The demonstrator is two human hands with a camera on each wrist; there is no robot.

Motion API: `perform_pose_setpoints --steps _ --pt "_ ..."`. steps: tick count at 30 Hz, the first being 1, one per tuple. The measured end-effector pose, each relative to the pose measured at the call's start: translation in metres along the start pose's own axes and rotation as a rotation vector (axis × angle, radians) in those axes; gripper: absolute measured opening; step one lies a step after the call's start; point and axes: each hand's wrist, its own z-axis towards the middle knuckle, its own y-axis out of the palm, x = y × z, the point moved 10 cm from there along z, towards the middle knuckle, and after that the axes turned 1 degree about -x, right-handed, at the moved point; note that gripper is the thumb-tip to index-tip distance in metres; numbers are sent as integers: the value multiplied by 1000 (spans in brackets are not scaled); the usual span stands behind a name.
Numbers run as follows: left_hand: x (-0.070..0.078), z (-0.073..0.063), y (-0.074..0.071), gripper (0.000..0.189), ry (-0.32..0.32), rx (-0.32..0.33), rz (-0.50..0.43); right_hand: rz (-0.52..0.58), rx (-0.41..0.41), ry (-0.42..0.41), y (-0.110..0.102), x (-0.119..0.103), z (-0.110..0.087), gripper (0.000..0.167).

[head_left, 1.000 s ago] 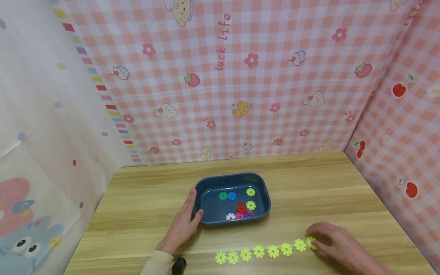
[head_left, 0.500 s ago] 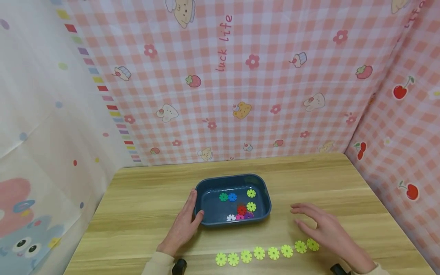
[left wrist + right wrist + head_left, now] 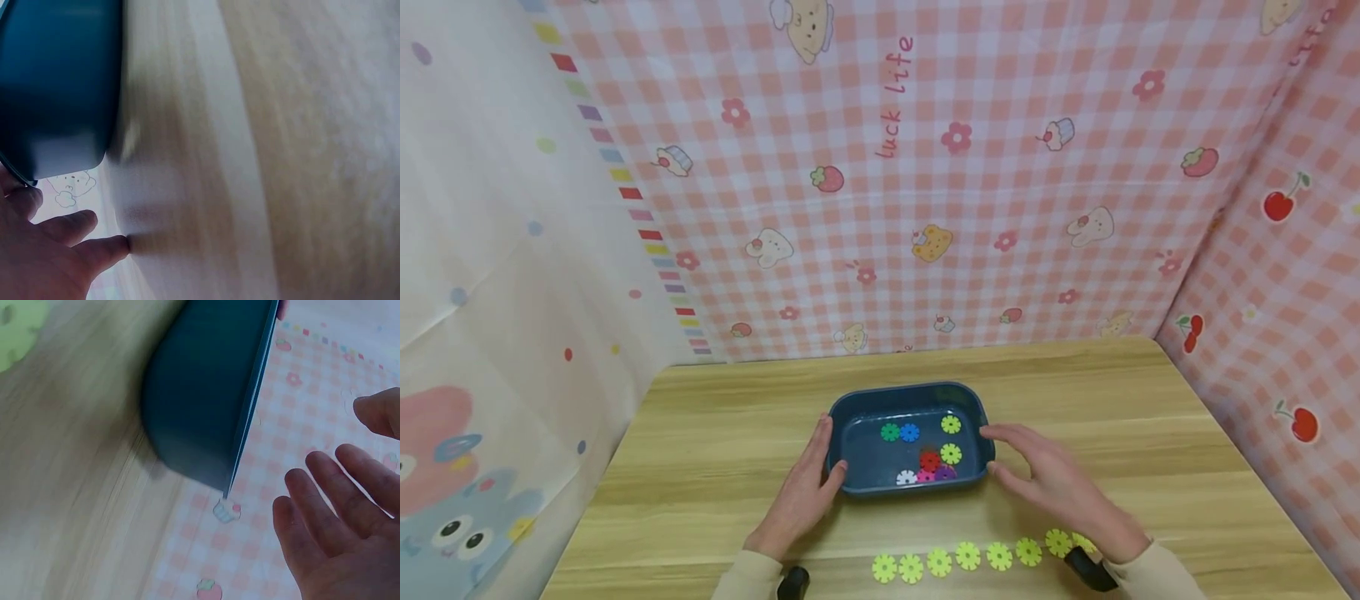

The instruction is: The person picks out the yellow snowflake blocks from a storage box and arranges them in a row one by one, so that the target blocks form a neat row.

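Observation:
A dark blue rectangular tray (image 3: pixel 865 483) stands on the table with several small notched plastic discs inside: green, blue, white, pink, purple, red (image 3: pixel 929 459) and yellow-green. My left hand (image 3: pixel 797 500) holds the tray's left side, its thumb over the rim near the front corner and its fingers along the outside. On the opposite side, my right hand (image 3: pixel 1052 479) reaches toward the right rim with thumb and fingers spread and nothing between them. In the right wrist view a gap shows between these fingertips and the tray. A row of yellow-green notched discs (image 3: pixel 967 556) lies in front.
The wood-grain table (image 3: pixel 722 433) meets a pink checked cloth (image 3: pixel 850 208) at the back, with further cloth on both sides. Below my right wrist, a dark wrist device (image 3: pixel 1090 570) partly covers the row's right end.
My right hand has left the right end of the disc row and moved up and left to the tray's right side. My left hand stays at the tray.

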Motion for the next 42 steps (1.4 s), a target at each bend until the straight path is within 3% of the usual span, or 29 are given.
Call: perform_pose_setpoints --steps 7,14,32,42 --pt "-1 0 0 73 -6 -9 -2 25 -53 -16 20 -9 21 44" --pt "-1 1 1 73 -4 -9 4 52 -148 101 44 -1 40 46" --pt "0 0 -2 72 13 1 5 22 -201 116 80 9 74 47" --pt "0 0 -3 71 18 12 13 -1 -289 237 100 18 88 52"
